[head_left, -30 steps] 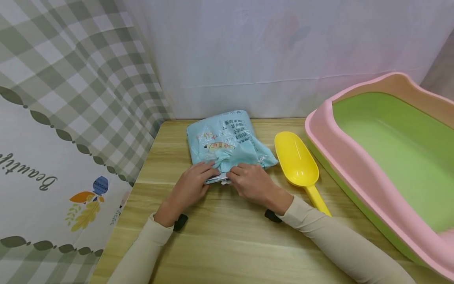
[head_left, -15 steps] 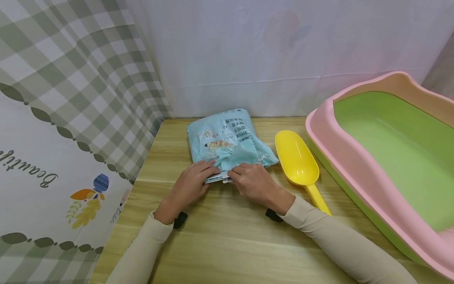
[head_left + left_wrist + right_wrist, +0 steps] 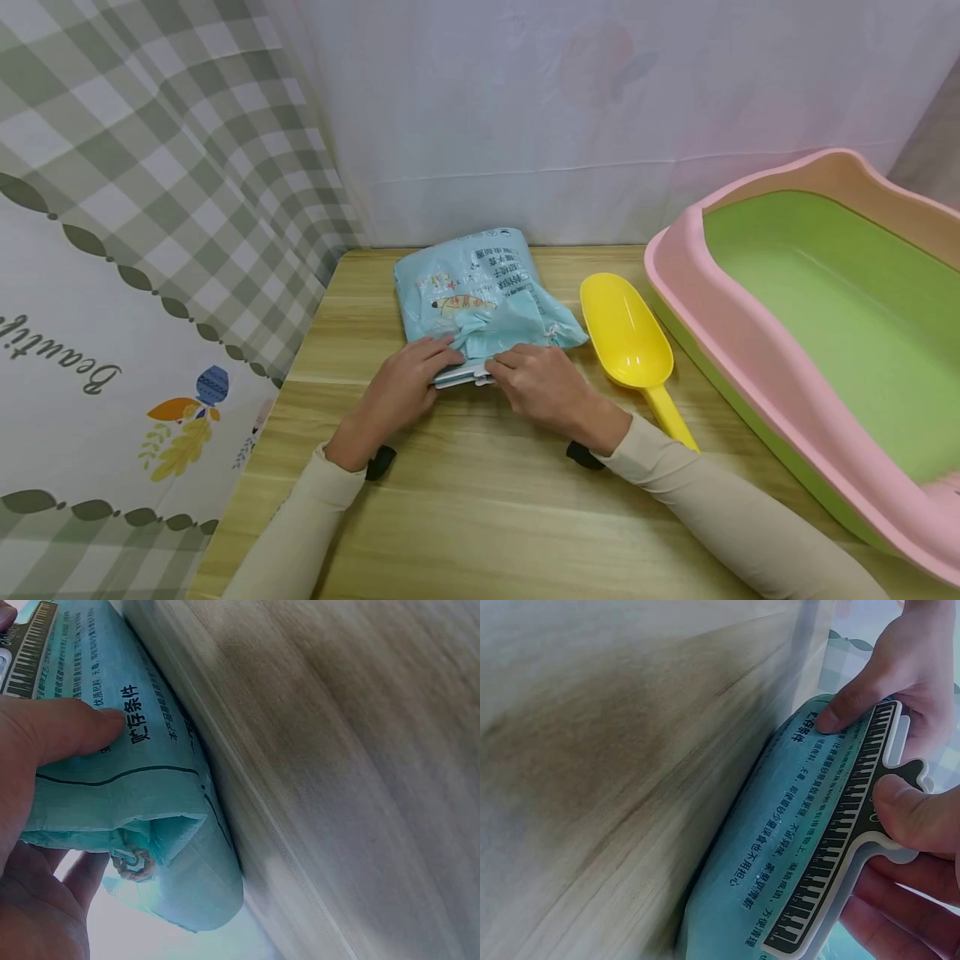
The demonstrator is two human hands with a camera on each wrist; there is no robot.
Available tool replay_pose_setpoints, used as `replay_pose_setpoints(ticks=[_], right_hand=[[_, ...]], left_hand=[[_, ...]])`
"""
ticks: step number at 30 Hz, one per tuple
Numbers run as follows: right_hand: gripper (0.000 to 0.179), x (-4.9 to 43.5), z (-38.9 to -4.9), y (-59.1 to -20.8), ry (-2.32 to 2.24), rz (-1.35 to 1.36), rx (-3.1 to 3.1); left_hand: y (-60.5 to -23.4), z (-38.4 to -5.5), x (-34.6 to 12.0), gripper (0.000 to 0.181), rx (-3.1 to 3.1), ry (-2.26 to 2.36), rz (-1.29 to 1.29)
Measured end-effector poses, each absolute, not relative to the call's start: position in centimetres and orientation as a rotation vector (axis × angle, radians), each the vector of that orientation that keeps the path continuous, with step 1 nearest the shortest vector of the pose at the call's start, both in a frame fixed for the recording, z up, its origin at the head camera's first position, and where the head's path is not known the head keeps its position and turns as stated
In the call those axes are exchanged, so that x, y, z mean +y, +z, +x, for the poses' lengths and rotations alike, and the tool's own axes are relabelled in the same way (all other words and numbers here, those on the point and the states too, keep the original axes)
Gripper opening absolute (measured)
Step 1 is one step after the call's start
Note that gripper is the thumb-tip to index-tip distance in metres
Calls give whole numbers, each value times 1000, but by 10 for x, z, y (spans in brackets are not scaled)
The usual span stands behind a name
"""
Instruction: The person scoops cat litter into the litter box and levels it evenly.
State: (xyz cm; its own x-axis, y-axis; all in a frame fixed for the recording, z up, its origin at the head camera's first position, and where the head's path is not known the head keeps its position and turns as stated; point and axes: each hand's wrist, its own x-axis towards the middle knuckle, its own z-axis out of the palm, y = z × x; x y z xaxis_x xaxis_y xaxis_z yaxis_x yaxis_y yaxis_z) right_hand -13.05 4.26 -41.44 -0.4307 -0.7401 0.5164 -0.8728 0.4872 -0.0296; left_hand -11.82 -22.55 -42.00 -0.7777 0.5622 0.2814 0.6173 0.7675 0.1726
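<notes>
A light blue plastic bag (image 3: 480,283) with a cartoon cat and printed text lies on the wooden table, its top folded over toward the person. Along that fold sits a white-edged sealing clip (image 3: 844,825) with a piano-key print. The right hand (image 3: 543,385) pinches the clip's handle, thumb on the front and fingers behind. At the fold's left part, the left hand (image 3: 403,375) grips the bag, its thumb (image 3: 82,727) pressed on the printed side and its fingers on the other. In the head view the hands hide much of the clip.
A yellow scoop (image 3: 628,325) lies right of the bag, its handle toward the person. Farther right stands a large litter box with a pink rim (image 3: 757,325) and green base. Cloth hangs along the left side, and a white sheet (image 3: 480,108) behind the table.
The right hand has shifted slightly to the right along the fold, and a little more of the clip shows between the hands. The left hand stays almost still on the bag.
</notes>
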Motion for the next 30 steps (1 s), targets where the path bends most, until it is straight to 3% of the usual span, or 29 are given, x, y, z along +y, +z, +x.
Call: replay_pose_setpoints(ticks=[30], right_hand=[[29, 79, -118, -407, 561, 1277, -2275]], left_hand=[[-420, -119, -224, 42, -2769, -384, -909]])
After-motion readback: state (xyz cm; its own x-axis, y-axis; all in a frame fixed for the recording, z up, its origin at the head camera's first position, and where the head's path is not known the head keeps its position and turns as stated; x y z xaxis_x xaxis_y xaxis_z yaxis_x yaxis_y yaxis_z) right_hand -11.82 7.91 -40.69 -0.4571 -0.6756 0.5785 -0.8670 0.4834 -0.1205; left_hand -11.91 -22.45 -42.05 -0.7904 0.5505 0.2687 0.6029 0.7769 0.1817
